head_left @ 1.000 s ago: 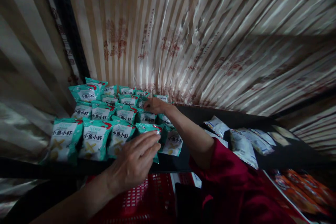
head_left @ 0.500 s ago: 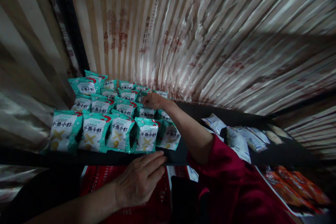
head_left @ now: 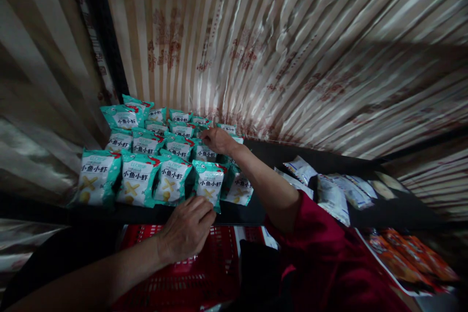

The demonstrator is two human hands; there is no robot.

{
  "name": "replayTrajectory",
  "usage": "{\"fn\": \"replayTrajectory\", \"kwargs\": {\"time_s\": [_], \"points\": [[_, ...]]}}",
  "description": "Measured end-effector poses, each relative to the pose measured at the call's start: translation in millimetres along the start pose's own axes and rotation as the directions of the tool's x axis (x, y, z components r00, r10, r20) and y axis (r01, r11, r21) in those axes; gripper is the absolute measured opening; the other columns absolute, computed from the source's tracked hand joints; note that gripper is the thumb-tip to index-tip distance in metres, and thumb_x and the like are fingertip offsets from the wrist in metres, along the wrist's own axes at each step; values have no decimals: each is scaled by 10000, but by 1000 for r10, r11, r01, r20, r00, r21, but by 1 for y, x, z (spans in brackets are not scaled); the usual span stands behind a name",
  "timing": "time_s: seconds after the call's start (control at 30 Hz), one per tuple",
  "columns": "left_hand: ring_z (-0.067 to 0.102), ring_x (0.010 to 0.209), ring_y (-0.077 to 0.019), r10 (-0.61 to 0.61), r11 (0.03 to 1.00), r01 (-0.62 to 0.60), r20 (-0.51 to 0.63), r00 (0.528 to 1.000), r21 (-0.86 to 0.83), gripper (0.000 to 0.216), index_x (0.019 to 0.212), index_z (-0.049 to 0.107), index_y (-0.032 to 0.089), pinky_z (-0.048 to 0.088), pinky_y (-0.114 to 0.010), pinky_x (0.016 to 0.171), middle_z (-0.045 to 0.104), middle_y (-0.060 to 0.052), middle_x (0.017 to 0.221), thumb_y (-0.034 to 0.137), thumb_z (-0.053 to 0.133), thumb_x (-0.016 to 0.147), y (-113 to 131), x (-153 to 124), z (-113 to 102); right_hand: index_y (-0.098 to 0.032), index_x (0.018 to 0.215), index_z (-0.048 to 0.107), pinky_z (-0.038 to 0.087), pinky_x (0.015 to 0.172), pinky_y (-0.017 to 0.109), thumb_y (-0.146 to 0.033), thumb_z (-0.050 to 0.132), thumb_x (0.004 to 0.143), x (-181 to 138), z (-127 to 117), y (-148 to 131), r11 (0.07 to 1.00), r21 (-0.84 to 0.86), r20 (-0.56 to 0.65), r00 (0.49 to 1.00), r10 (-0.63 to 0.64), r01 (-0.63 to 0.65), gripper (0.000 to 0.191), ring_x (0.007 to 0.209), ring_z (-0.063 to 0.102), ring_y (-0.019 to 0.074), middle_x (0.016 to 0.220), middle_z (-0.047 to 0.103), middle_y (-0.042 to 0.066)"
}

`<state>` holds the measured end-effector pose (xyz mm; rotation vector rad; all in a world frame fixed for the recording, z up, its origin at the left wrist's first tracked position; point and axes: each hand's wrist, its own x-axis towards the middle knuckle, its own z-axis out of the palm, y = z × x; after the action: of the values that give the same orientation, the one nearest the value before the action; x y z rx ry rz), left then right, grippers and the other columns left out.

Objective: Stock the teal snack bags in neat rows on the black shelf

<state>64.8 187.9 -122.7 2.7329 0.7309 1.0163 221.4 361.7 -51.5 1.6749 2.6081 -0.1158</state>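
Note:
Teal-and-white snack bags stand in rows on a black shelf point(head_left: 270, 152). Over the back rows reaches my right hand point(head_left: 220, 140), its fingers closed on the top of a teal snack bag point(head_left: 200, 130) that is mostly hidden. At the shelf's front edge, the fingers of my left hand point(head_left: 188, 228) are bent together at the lower edge of a front-row snack bag point(head_left: 209, 179) and cover its bottom left corner. Beside that bag, to the right, another front bag point(head_left: 237, 187) leans back, partly behind my right forearm.
Silvery-white packets point(head_left: 332, 195) lie flat along the shelf to the right. Orange packets point(head_left: 405, 258) sit lower at the right. A red plastic basket point(head_left: 215, 268) is below the shelf. Striped printed sheeting point(head_left: 234, 48) hangs behind, with a dark post point(head_left: 104, 24) at left.
My left hand has moved left and its fingers have curled in against the front snack bag. My right hand stays at the same back bag. The view has shifted slightly.

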Motion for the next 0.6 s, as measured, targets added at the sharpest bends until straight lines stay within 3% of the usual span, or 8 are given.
{"fn": "replayTrajectory", "kwargs": {"time_s": [0.33, 0.6], "points": [[555, 945, -228, 31, 997, -36, 74, 997, 67, 216, 955, 604, 109, 519, -364, 779, 623, -107, 992, 91, 451, 805, -2, -10, 18, -187, 1082, 645, 463, 847, 272, -176, 445, 869, 1, 0, -12, 995, -58, -2, 996, 85, -85, 292, 1019, 632, 209, 1114, 675, 101], [543, 1035, -250, -47, 994, 34, 124, 991, 108, 319, 1077, 573, 99, 510, -404, 832, 592, -145, 1125, 79, 425, 795, -3, -11, 21, -219, 1068, 661, 486, 814, 317, -204, 459, 863, 2, -5, -12, 991, -54, -17, 992, 126, -126, 289, 997, 636, 230, 1098, 679, 89]]}}
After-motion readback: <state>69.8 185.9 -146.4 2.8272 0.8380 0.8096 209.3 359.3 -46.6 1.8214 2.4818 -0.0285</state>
